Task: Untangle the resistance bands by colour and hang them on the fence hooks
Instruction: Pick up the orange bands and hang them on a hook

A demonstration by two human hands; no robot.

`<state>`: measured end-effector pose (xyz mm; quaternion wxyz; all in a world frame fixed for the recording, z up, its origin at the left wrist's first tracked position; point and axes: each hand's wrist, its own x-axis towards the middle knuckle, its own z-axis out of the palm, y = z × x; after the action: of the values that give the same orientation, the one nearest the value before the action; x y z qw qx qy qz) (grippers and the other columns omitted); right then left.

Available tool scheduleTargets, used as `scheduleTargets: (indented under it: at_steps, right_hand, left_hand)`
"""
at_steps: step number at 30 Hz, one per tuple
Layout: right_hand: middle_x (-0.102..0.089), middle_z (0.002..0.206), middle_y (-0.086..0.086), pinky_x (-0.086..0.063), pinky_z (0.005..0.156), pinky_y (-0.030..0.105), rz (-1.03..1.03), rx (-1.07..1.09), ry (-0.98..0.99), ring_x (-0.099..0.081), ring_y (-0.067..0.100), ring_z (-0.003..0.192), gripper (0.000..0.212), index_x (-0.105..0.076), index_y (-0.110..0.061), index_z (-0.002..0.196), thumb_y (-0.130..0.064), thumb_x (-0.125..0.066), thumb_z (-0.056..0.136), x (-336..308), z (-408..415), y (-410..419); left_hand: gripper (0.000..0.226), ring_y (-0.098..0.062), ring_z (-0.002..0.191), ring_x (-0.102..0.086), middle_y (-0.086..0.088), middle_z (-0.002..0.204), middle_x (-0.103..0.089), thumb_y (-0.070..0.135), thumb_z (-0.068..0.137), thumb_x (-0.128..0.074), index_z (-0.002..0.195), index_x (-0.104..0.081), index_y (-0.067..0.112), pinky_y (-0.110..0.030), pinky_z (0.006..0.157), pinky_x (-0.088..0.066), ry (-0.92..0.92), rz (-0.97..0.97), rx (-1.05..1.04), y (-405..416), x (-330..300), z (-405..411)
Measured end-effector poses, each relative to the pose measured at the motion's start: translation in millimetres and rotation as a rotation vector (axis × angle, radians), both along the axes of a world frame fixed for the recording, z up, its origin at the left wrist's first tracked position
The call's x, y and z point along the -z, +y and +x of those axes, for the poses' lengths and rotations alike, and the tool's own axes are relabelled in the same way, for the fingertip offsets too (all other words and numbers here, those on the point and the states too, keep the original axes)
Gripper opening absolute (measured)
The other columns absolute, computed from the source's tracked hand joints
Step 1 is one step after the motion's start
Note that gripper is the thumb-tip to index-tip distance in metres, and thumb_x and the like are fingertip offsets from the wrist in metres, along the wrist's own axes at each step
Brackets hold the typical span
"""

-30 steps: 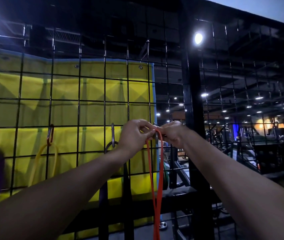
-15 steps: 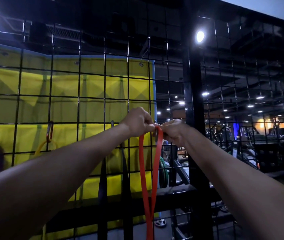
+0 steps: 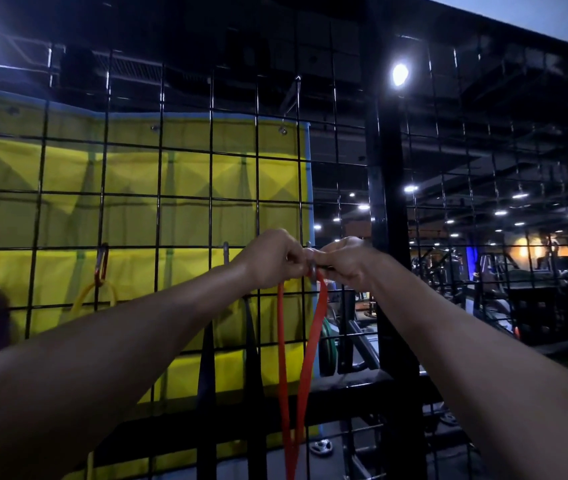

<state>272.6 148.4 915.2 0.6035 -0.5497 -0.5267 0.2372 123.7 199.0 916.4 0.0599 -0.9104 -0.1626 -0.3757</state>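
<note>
Where the two hands meet at the wire fence [image 3: 185,188], the left hand [image 3: 270,259] pinches the red band [image 3: 281,341] at its top. The right hand [image 3: 343,263] grips the metal hook [image 3: 313,268] there. Both strands hang straight down.

Dim gym behind a black wire grid

A yellow tarp [image 3: 137,209] with a blue edge hangs behind the grid on the left. A thick black post [image 3: 384,188] stands right of centre, with a bright lamp [image 3: 399,73] glaring just beside its top. Past it, rows of small ceiling lights [image 3: 449,221] run over dark exercise machines [image 3: 532,282], and weight plates [image 3: 327,344] sit low near the post.
</note>
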Motion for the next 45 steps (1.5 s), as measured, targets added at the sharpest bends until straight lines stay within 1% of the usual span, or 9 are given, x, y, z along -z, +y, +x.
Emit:
scheduleTargets:
  at_steps: [7, 15, 20, 23, 27, 31, 39, 42, 45]
  right_hand:
    - [-0.069, 0.077, 0.013, -0.055, 0.083, 0.034, 0.104, -0.033, 0.041, -0.065, 0.018, 0.065, 0.019, -0.066, 0.000, 0.085, -0.018, -0.069, 0.078, 14, -1, 8]
    - [-0.064, 0.075, 0.012, -0.055, 0.069, 0.038, 0.210, 0.030, 0.022, -0.060, 0.024, 0.068, 0.019, -0.064, -0.008, 0.073, -0.020, -0.062, 0.088, 33, -11, 1]
    - [-0.065, 0.105, 0.005, -0.053, 0.090, 0.041, 0.210, 0.083, -0.082, -0.063, 0.023, 0.096, 0.033, -0.059, -0.005, 0.115, -0.006, -0.067, 0.083, 73, -12, -9]
    - [-0.058, 0.122, 0.003, -0.055, 0.082, 0.038, 0.265, 0.152, -0.168, -0.061, 0.022, 0.102, 0.051, -0.052, -0.010, 0.126, -0.001, -0.068, 0.079, 94, -22, -17]
    - [-0.058, 0.097, -0.001, -0.053, 0.076, 0.034, 0.298, 0.270, -0.192, -0.059, 0.014, 0.080, 0.038, -0.054, -0.010, 0.112, 0.006, -0.066, 0.079, 119, -37, -29]
    - [-0.057, 0.080, -0.001, -0.049, 0.076, 0.033, 0.340, 0.444, -0.267, -0.058, 0.017, 0.077, 0.021, -0.055, -0.012, 0.090, 0.003, -0.064, 0.079, 172, -43, -41]
    - [-0.069, 0.094, 0.007, -0.049, 0.076, 0.029, -0.069, 0.294, -0.351, -0.065, 0.021, 0.092, 0.016, -0.064, -0.005, 0.097, -0.006, -0.059, 0.082, 254, -40, -40]
    - [-0.069, 0.095, 0.016, -0.051, 0.084, 0.040, -0.090, 0.219, -0.288, -0.065, 0.031, 0.094, 0.013, -0.066, 0.002, 0.092, 0.003, -0.057, 0.083, 266, -43, -41]
    - [-0.066, 0.095, 0.018, -0.050, 0.076, 0.024, -0.143, 0.152, -0.210, -0.061, 0.024, 0.089, 0.011, -0.064, 0.003, 0.095, 0.000, -0.061, 0.086, 282, -49, -52]
  left_hand:
    - [0.010, -0.009, 0.068, -0.057, 0.009, 0.072, -0.059, 0.016, 0.088, -0.061, 0.084, -0.069, 0.013, -0.022, 0.061, -0.044, -0.073, -0.071, -0.029, -9, 21, 0]
    - [0.027, -0.019, 0.080, -0.061, -0.003, 0.095, -0.064, 0.019, 0.085, -0.065, 0.112, -0.060, 0.013, -0.030, 0.074, -0.051, -0.119, -0.224, -0.070, -23, 42, -4]
    - [0.054, -0.016, 0.086, -0.062, 0.002, 0.096, -0.059, 0.009, 0.081, -0.068, 0.130, -0.044, 0.014, -0.022, 0.070, -0.050, -0.180, -0.347, -0.040, -28, 68, -5]
    - [0.065, -0.017, 0.084, -0.061, -0.004, 0.096, -0.062, 0.007, 0.082, -0.066, 0.137, -0.033, 0.011, -0.017, 0.060, -0.046, -0.248, -0.415, -0.058, -32, 88, -7]
    - [0.042, -0.023, 0.086, -0.063, -0.003, 0.088, -0.061, 0.011, 0.082, -0.065, 0.119, -0.044, 0.009, -0.035, 0.072, -0.053, -0.276, -0.495, -0.085, -40, 111, -8]
    - [0.040, -0.017, 0.088, -0.060, 0.004, 0.092, -0.055, 0.009, 0.085, -0.062, 0.121, -0.045, 0.010, -0.017, 0.065, -0.046, -0.274, -0.494, -0.024, -50, 141, -13]
    - [0.045, -0.008, 0.096, -0.053, 0.004, 0.107, -0.050, 0.008, 0.089, -0.056, 0.132, -0.043, 0.008, -0.008, 0.073, -0.045, -0.245, -0.626, 0.070, -61, 194, -21]
    - [0.047, -0.015, 0.109, -0.057, -0.001, 0.120, -0.055, 0.010, 0.088, -0.058, 0.133, -0.043, 0.009, -0.026, 0.088, -0.049, -0.233, -0.686, 0.033, -61, 216, -25]
    - [0.038, -0.016, 0.111, -0.056, -0.003, 0.121, -0.056, 0.012, 0.089, -0.056, 0.127, -0.047, 0.012, -0.025, 0.088, -0.046, -0.149, -0.711, 0.002, -63, 235, -30]
